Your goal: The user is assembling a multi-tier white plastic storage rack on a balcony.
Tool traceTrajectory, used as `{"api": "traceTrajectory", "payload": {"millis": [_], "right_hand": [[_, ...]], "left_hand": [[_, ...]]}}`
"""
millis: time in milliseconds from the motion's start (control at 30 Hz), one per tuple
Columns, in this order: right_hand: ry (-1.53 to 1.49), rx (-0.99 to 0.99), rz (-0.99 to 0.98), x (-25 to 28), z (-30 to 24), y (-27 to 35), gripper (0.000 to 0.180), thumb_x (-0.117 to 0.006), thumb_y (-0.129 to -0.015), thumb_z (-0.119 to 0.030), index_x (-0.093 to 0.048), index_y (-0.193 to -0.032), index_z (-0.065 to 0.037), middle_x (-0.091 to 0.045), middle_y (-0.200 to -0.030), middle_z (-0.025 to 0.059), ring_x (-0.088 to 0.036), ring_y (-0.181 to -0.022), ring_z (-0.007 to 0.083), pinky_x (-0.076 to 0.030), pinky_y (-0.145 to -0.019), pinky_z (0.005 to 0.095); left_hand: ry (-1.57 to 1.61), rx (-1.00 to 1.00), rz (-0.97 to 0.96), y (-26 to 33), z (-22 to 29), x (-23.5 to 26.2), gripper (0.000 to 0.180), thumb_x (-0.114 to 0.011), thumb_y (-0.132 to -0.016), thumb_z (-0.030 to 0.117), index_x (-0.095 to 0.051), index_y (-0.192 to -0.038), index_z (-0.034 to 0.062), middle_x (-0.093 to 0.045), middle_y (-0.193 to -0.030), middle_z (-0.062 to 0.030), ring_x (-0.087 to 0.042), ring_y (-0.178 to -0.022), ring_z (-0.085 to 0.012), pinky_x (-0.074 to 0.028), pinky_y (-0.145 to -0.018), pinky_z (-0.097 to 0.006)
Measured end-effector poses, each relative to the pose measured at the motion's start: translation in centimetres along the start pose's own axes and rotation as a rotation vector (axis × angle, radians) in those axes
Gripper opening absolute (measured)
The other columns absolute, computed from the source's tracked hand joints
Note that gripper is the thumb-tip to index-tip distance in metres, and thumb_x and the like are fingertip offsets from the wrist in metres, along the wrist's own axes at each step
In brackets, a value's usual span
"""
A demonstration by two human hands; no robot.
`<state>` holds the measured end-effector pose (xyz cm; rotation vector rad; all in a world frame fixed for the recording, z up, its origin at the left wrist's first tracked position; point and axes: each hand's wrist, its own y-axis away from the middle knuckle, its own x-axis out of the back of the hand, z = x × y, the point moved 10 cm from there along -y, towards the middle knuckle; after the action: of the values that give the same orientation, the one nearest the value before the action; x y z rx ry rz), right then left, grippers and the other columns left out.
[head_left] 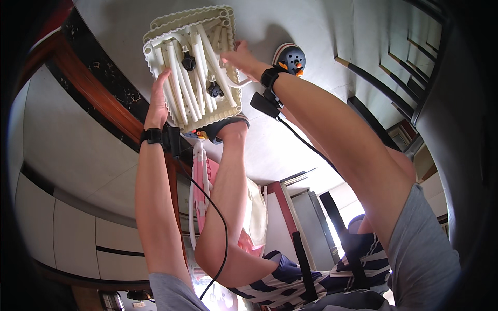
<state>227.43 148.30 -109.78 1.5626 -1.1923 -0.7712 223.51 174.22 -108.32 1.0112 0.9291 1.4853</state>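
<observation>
Fingers of the left hand, in the head view, lie at ten o'clock, pointing upward along the left side of a cream plastic tray; one digit shows at the rim and the others are hidden, so I cannot tell how tightly they close. At twelve o'clock, the right hand reaches the tray's upper right side with bent fingers; whether they pinch the rim cannot be told.

The tray sits at eleven o'clock, tilted slightly, with a wavy rim and a second cream tray showing behind its upper edge. Inside lie several white tubes, running mostly lengthwise, and among them two black casters, one near the middle, the other toward the tray's four o'clock.

Each wrist wears a black strap. A dark blue slipper shows just beside the tray's lower edge; another blue slipper with orange details rests at one o'clock on the pale grey floor. A pink and white object stands at eight o'clock, and a black rack at two.
</observation>
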Motion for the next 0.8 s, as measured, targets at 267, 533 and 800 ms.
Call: {"api": "traceTrajectory", "payload": {"millis": [267,533,800], "right_hand": [[-0.389,0.085,0.016,2.7,2.4,4.6,0.076,-0.062,-0.072,-0.015,-0.035,-0.141,0.003,-0.057,-0.110,0.0169,-0.056,-0.099,0.0244,-0.046,-0.086,0.0323],[-0.429,0.053,0.175,9.7,-1.3,23.1,0.066,-0.057,-0.079,-0.009,-0.036,-0.141,-0.001,-0.057,-0.119,0.0120,-0.055,-0.105,0.0204,-0.043,-0.091,0.0311],[-0.257,0.253,0.026,15.8,-18.3,44.9,0.074,-0.066,-0.072,-0.022,-0.039,-0.135,0.005,-0.058,-0.117,0.0242,-0.057,-0.110,0.0318,-0.047,-0.092,0.0371]], "left_hand": [[0.049,0.056,-0.094,4.4,-0.4,-3.1,0.058,-0.058,-0.086,0.050,-0.057,-0.129,0.0100,-0.051,-0.134,-0.0075,-0.041,-0.128,-0.0206,-0.025,-0.109,-0.036],[0.189,0.076,-0.158,21.1,6.2,-5.7,0.045,-0.059,-0.089,0.039,-0.061,-0.121,0.0068,-0.060,-0.122,-0.0058,-0.053,-0.114,-0.0187,-0.038,-0.100,-0.033],[0.334,-0.022,-0.221,47.1,24.6,-6.3,0.055,-0.058,-0.090,0.040,-0.050,-0.131,0.0052,-0.060,-0.123,-0.0108,-0.058,-0.112,-0.0237,-0.047,-0.096,-0.036]]}}
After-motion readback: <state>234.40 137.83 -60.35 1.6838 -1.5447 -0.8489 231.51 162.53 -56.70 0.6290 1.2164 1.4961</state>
